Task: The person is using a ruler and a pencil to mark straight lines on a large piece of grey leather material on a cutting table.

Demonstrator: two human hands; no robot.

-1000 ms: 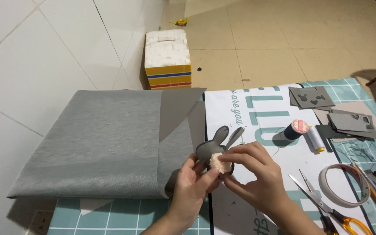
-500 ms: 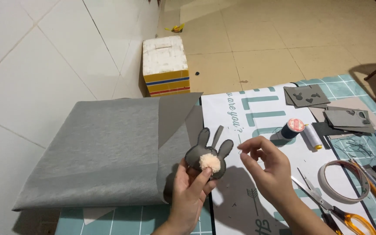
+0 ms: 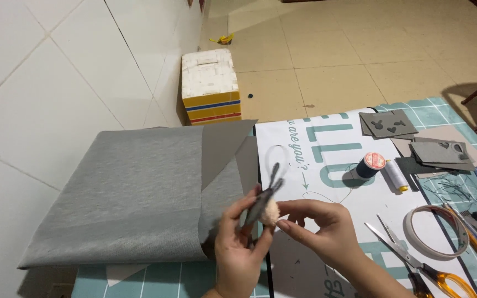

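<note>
Head view: felt rabbit (image 3: 261, 201) above folded felt's (image 3: 139, 198) edge.

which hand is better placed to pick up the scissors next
Right. The right hand only pinches at the pompom and lies nearer the scissors; the left hand grips the grey felt bunny.

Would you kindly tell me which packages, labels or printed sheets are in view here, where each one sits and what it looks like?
White foam box: on the tiled floor by the wall, blocky, with yellow, blue and red bands around its lower part.
White printed poster sheet: flat on the teal cutting mat, right of the folded grey felt, with large teal lettering.
Dark thread spool: on the poster, round pink label on its top.
</note>
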